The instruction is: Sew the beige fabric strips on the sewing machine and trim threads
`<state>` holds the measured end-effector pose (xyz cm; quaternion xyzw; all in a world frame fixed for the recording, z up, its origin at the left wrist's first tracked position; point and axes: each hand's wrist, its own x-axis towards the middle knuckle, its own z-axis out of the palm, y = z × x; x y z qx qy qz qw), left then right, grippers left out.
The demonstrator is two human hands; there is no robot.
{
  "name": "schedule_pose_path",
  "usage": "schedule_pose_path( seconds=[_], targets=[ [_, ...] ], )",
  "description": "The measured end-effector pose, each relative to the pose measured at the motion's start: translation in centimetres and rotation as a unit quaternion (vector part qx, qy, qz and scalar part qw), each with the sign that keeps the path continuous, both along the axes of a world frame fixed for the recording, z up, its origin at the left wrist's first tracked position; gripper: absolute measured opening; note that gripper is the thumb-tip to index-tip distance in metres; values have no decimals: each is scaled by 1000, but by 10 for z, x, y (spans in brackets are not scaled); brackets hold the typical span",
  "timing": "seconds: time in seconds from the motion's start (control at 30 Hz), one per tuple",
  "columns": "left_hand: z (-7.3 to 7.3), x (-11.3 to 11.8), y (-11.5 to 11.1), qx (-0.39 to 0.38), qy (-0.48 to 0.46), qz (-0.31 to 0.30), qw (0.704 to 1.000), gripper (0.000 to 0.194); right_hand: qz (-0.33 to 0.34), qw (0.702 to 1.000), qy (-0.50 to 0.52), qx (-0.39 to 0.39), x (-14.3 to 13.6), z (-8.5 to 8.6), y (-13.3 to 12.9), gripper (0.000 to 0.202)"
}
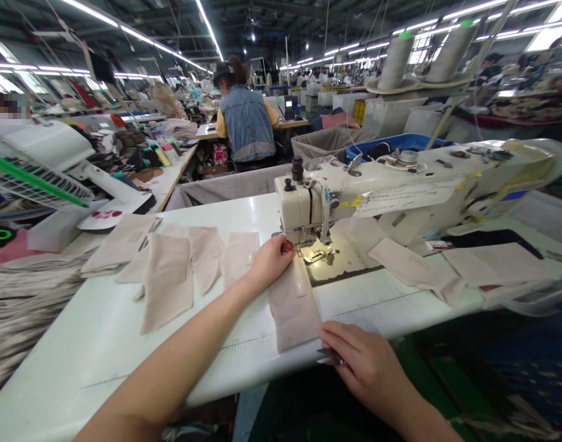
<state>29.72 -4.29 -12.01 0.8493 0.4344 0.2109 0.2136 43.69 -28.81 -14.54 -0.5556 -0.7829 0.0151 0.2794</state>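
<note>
A: Main item?
B: 1 beige fabric piece [295,319], w/ small tab, on desk [207,212], far end at needle area of sewing machine [303,209]. Long axis runs fr. needle to desk's near edge, slightly aslant.

A: L hand [272,263]?
B: At far end, touching, just beside machine head; fingers curled in, tips partly hid. Firm pinch or just pressing: can't tell. Piece lies to its R & nearer the body.

A: R hand [366,362]?
B: Mostly closed; has hold of small metal snips [327,356], fingertips at piece's near R corner. Piece lies fwd & L of it. L nearer the needle, R nearer the loose end.

A: In the way?
B: Machine head, close over far end; snips blades, just beside near edge.

A: Other stock?
B: L of forearm: several tabbed beige pieces [167,279]; far L, folded fabric stack [27,307]. R, past metal plate [345,264]: more beige pieces [497,264]. Bkgd: fan [59,153], 1 co-worker [248,123], seated, back turned.
</note>
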Motion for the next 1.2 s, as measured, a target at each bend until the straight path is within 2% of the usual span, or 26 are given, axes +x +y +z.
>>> schedule_pose_path(
  seconds=[0.13,0.2,0.27,0.33,0.4,0.43,0.5,0.57,0.7,1.2],
  targets=[
    [9,-1,-3,49,34,-12,998,6,3,1000,-1,2,0,1,1,41],
    [18,-5,-14,119,67,-17,991,9,3,1000,-5,2,-1,2,1,41],
    [29,-12,-35,175,105,-38,978,14,3,1000,-7,-1,-1,3,0,41],
    [35,-22,-64,173,114,-116,971,14,3,1000,-5,0,-1,4,0,41],
    [34,-34,-94,135,85,-269,950,15,2,1000,-5,3,-1,4,1,42],
    [31,-40,-107,120,80,-322,936,15,1,1000,-7,3,-1,5,1,43],
    [22,-51,-127,130,84,-351,924,18,1,1000,-11,-4,-1,5,1,45],
    [12,-60,-136,168,92,-346,918,26,-1,1000,-13,-19,-1,6,2,47],
    [3,-66,-133,203,93,-353,909,32,-1,999,-13,-48,-1,9,5,48],
    [8,-58,-106,201,107,-351,908,29,-14,996,-14,-90,3,17,33,44]
  ],
)
